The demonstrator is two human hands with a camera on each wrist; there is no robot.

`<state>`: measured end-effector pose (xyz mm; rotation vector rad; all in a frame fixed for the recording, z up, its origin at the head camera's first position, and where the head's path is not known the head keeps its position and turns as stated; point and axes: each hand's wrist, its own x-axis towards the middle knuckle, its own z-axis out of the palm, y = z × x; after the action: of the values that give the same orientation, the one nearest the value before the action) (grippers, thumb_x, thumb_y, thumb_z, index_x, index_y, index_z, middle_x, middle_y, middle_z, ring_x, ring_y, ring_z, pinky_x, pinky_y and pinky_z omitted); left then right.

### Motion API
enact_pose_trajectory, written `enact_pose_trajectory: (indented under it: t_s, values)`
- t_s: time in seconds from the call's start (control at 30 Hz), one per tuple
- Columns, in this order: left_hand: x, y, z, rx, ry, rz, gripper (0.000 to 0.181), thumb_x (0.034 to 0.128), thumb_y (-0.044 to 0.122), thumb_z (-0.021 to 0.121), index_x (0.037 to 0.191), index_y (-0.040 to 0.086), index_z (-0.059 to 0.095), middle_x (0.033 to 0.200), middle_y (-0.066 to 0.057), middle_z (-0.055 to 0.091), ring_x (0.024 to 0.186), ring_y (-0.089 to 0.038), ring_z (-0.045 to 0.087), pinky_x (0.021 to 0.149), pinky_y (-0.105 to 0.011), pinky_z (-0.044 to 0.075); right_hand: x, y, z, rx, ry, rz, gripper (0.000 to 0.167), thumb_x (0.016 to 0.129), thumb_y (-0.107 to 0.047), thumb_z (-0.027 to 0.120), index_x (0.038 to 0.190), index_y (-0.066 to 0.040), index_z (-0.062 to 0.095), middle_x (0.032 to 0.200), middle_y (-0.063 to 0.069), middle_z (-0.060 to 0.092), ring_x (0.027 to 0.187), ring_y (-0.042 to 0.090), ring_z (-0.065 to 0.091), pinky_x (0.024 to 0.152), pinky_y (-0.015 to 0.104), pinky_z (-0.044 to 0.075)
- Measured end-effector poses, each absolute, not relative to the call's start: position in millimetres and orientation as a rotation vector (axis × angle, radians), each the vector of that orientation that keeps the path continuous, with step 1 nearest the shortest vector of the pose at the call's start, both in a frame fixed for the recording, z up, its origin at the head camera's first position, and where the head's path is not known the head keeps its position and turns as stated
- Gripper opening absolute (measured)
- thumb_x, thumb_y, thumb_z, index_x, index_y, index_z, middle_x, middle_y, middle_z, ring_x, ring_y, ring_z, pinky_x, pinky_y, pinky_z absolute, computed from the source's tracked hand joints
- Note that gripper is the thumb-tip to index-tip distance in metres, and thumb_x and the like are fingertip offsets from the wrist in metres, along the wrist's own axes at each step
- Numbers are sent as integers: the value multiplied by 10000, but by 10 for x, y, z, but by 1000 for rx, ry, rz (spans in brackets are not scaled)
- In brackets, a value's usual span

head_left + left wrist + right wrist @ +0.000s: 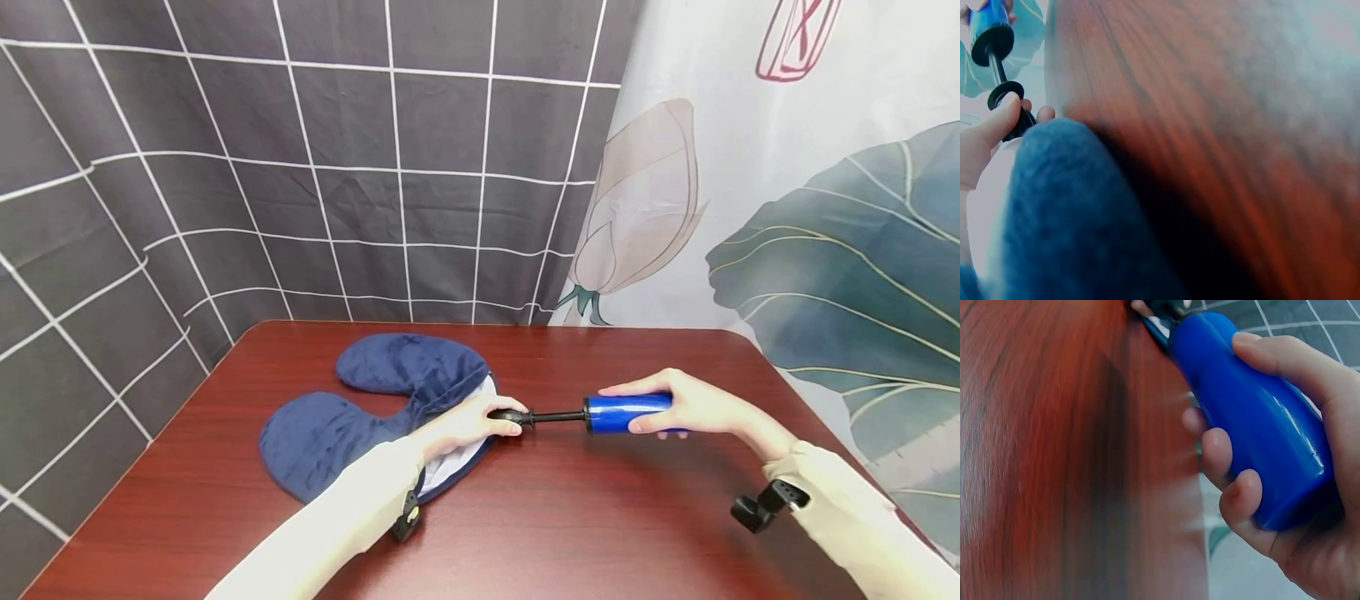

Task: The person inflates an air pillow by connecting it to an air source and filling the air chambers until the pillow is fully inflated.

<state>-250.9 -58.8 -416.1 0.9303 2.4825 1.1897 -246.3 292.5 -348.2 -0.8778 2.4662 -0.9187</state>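
Observation:
A small hand pump with a blue barrel (617, 414) lies level between both hands above the table, its thin black rod (558, 416) drawn out. My left hand (474, 419) grips the black end piece (517, 416) of the rod. Curled round the barrel is my right hand (701, 404), with thumb and fingers on opposite sides in the right wrist view. Under my left hand and forearm rests a navy plush U-shaped neck pillow (318, 437), whose white inside (489, 387) shows along its right edge. Whether the pump joins the pillow is hidden.
The reddish-brown wooden table (600, 525) carries the pillow at its left middle. Behind it hangs a dark grey curtain (442, 200) with white grid lines. A white curtain (742, 142) with flower and leaf prints hangs at the right, close to the table edge.

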Motion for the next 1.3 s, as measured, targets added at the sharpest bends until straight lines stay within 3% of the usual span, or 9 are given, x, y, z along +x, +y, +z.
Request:
enact_pose_trajectory:
  t_s: [0.17, 0.4, 0.6, 0.97, 1.3]
  values:
    - [-2510, -587, -4174, 938, 2488, 1199, 289, 931, 203, 664, 1182, 60, 671, 1089, -97, 702, 960, -78, 545, 896, -200, 396, -2527, 2696, -3565, -904, 2451, -938, 522, 886, -290, 736, 1383, -268, 577, 1153, 119, 675, 677, 207, 659, 460, 357, 524]
    - [-2507, -592, -4186, 911, 2442, 1262, 283, 928, 176, 667, 1179, 46, 673, 1066, -120, 707, 921, -63, 543, 883, -196, 403, -2580, 2393, -3648, -915, 2421, -932, 542, 880, -344, 736, 1392, -310, 562, 1182, 75, 669, 602, 184, 636, 451, 345, 525]
    - [-2495, -604, -4158, 953, 2501, 1204, 300, 926, 204, 671, 1188, 58, 675, 1130, -115, 712, 990, -126, 591, 917, -211, 419, -2593, 2298, -3663, -949, 2378, -898, 585, 882, -349, 736, 1425, -303, 526, 1122, 81, 659, 561, 226, 629, 460, 357, 534]
    - [-2515, -588, -4156, 939, 2473, 1228, 292, 925, 194, 672, 1176, 47, 682, 1109, -113, 717, 983, -76, 582, 917, -183, 413, -2534, 2703, -3499, -920, 2408, -851, 594, 881, -257, 747, 1428, -295, 522, 1159, 130, 647, 618, 136, 637, 512, 345, 543]
    - [-2509, -597, -4159, 906, 2428, 1268, 296, 925, 180, 669, 1180, 30, 675, 1026, -119, 717, 867, -1, 551, 858, -155, 419, -2428, 3232, -3408, -851, 2417, -878, 574, 916, -219, 700, 1453, -232, 497, 1106, 133, 657, 602, 273, 648, 497, 378, 538]
